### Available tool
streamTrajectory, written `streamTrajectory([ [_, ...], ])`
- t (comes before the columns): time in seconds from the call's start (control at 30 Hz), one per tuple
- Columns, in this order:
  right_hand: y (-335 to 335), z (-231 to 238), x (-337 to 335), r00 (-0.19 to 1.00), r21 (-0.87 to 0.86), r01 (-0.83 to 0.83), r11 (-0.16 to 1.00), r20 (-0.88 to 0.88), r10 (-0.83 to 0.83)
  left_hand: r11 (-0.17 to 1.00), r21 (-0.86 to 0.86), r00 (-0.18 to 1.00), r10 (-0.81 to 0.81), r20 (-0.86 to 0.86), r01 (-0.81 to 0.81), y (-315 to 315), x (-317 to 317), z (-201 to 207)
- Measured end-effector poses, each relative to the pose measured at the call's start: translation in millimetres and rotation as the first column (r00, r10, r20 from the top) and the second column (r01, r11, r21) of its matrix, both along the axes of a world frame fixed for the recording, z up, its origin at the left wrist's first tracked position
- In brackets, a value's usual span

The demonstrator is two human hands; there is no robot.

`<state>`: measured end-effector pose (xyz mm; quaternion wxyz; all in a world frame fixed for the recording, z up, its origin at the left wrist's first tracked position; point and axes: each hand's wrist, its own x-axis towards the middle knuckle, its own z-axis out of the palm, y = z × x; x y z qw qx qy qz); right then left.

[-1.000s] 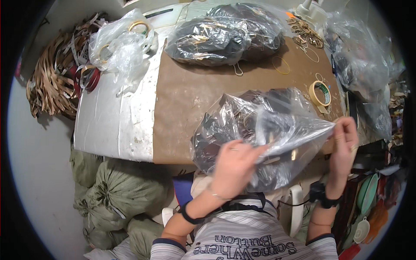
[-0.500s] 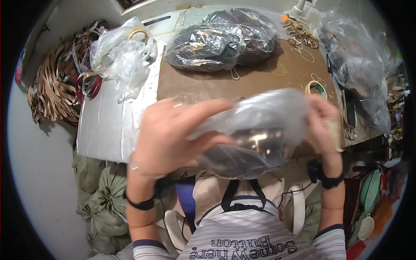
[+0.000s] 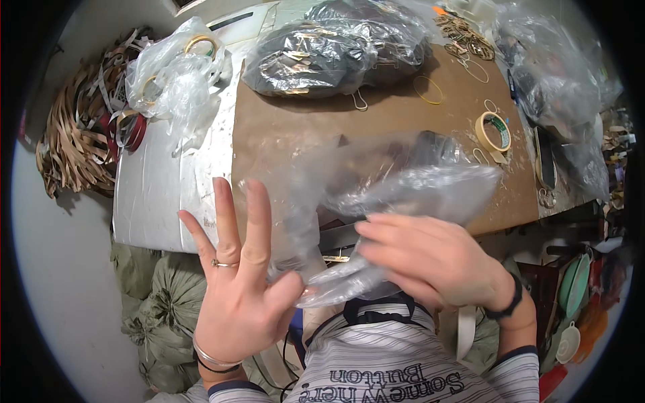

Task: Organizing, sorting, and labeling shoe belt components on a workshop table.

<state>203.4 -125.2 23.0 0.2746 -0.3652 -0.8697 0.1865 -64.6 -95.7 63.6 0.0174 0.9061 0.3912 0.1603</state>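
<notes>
A clear plastic bag with something dark inside lies at the table's front edge. Its near flap comes toward my body. My left hand pinches a corner of that flap between thumb and forefinger, its other fingers spread upward. Over the bag's near right side lies my right hand, fingers stretched out on the plastic and slightly smeared by motion; its thumb is hidden. Between the hands a dark flat edge with a small gold-coloured metal piece shows through the bag.
Filled clear bags lie at the back on brown board. A tape roll, a yellow rubber band and a phone-like dark object lie right. Strips hang left; green sacks stand below.
The bag has come down onto the table, its flap toward me. My left hand has lowered and spread three fingers. My right hand has moved left and down onto the bag.
</notes>
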Motion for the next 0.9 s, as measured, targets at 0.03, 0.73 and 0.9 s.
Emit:
streamTrajectory([
  [0.03, 7, -7, 4, 1.0, 0.001, 0.015, 1.0, 0.01, -0.015, 1.0, 0.001, 1.0, -0.015, 0.01, 0.015, 1, -1, 1],
  [0.73, -35, 51, 105, 0.301, -0.491, -0.018, 0.871, -0.834, -0.463, 0.947, -0.12, 0.934, -0.265, 0.241, 0.299, 9, -45, 17],
  [0.9, -55, 54, 121, 0.536, -0.319, -0.17, 0.933, -0.824, -0.184, 0.964, 0.169, 0.935, 0.244, -0.257, -0.205, 8, -15, 12],
])
